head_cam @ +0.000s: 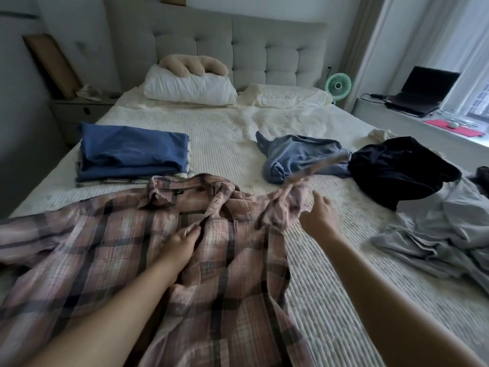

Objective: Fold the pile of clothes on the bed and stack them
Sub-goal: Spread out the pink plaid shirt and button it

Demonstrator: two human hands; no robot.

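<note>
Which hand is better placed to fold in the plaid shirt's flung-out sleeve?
Right, probably. The right hand hangs open beside the blurred sleeve, while the left hand pinches the plaid shirt at its front edge.

pink plaid shirt [164,250], blue folded stack [132,154], black garment [397,170]
</note>
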